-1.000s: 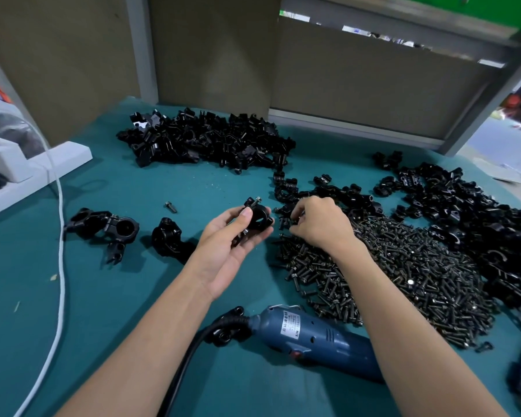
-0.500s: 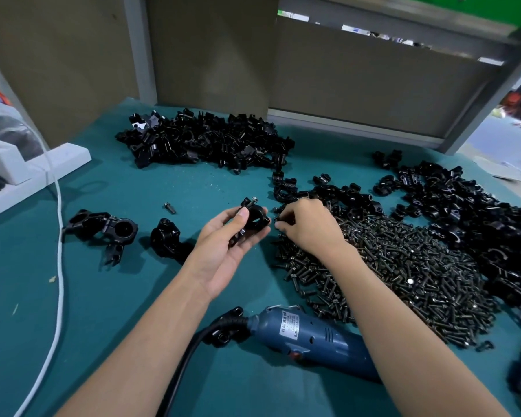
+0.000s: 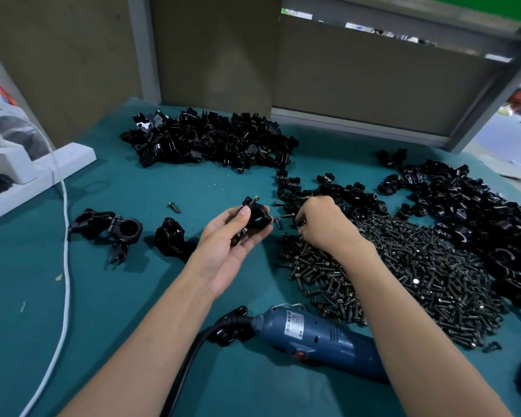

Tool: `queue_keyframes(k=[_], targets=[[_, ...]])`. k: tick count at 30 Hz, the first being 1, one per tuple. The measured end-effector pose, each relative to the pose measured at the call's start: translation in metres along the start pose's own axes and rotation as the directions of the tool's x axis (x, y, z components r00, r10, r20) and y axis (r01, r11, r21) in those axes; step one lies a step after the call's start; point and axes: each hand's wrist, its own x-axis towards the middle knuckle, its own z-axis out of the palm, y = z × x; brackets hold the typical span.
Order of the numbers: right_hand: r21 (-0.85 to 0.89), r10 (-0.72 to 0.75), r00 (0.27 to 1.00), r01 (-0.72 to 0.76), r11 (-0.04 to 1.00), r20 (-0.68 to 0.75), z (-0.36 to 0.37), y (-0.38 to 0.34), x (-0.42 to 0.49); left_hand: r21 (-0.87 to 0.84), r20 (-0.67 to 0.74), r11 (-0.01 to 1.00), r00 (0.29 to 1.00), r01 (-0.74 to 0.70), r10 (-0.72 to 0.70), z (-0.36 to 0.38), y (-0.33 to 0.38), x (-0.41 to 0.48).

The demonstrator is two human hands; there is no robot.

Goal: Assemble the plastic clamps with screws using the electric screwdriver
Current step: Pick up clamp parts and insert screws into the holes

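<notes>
Table [image 3: 133,296]: far clamp pile [image 3: 211,139] at back centre; right clamp pile [image 3: 478,212] along the right side; screw heap [image 3: 403,266] in front of it, toward centre; right hand [image 3: 325,227] on the heap's far-left corner; left hand [image 3: 232,245] just left, holding a clamp [image 3: 254,216] above the table; assembled clamps [image 3: 109,228] further left; lone screw [image 3: 174,207] behind them; electric screwdriver [image 3: 322,338] nearest, passing under the right forearm; cord [image 3: 63,236] down the left side.

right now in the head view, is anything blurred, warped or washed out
Head view, centre: sharp, the left hand and the clamp it holds read clearly. Head view, edges: straight posts bow from the wide lens, the top right corner is smeared and overexposed. Head view, lighting: soft, with faint shadows on the table; the far clamp pile loses detail.
</notes>
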Motion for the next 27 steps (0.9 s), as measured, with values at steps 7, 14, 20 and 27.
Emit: queue_keyframes(k=[7,14,20,27], targets=[[0.543,0.021,0.990,0.058,0.838,-0.137,-0.015,0.001,-0.010,0.010,-0.006,1.000,1.000,0.006,-0.006,0.001,0.000,0.000],[0.869,-0.081,0.994,0.105,0.483,-0.076,-0.017,-0.012,-0.020,0.005,0.038,1.000,0.999,0.000,0.000,0.001,0.000,0.000],[0.670,-0.090,0.957,0.258,0.696,-0.275,-0.017,-0.012,-0.021,-0.013,0.046,1.000,0.999,-0.016,0.017,0.001,-0.001,0.000],[0.440,-0.213,0.831,0.469,0.766,-0.514,-0.013,-0.020,-0.026,-0.009,0.030,0.999,0.999,-0.039,0.039,0.003,0.000,-0.001]])
